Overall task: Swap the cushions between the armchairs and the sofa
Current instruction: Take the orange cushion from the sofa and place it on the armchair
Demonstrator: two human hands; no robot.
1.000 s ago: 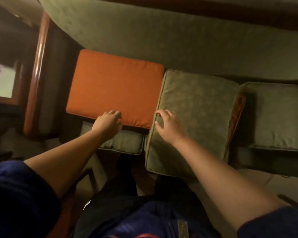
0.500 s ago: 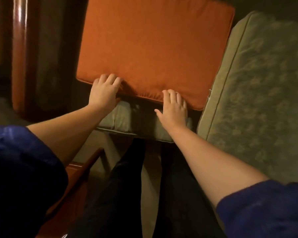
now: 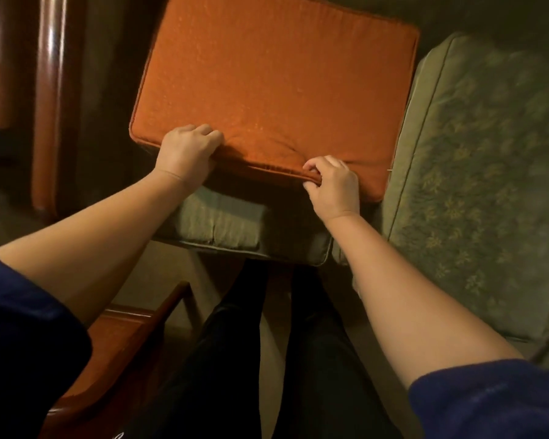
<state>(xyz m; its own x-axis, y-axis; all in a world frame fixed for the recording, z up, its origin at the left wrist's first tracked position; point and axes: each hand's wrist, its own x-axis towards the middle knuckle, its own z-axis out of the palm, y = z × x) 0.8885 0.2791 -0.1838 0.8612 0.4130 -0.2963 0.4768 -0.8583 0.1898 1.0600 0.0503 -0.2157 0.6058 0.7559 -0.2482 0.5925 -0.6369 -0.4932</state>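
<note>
An orange cushion [image 3: 276,87] lies on top of a green seat cushion [image 3: 235,226] at the left end of the sofa. My left hand [image 3: 186,152] grips the orange cushion's near edge toward its left corner. My right hand [image 3: 332,183] pinches the same edge further right, and the fabric bunches between the two hands. A second green patterned cushion [image 3: 476,172] lies beside it on the right.
The sofa's polished wooden armrest [image 3: 49,99] runs along the left. A reddish wooden table corner [image 3: 114,340] sits at the lower left, close to my dark-trousered legs [image 3: 267,359]. Pale floor shows between the sofa and my legs.
My right hand left the green cushion and joined the left hand on the orange cushion's near edge. Both hands went from resting flat to gripping the edge, and the view moved closer.
</note>
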